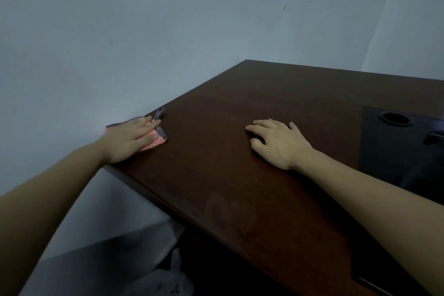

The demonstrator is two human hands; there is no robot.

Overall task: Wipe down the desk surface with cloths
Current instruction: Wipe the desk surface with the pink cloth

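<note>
Cloth (157, 138) seemingly under left hand (131, 138)

The counter (264, 108) looks like dark reddish-brown wood with a smooth, dull-sheened finish, the pink cloth (153, 144) is knitted with a checked woven edge, and the black tray (394, 151) seems matt plastic.

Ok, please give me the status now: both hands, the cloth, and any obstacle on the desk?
Left hand flat on pink cloth at desk edge. Right hand resting on bare wood, no visible cloth. Black object at right.
</note>
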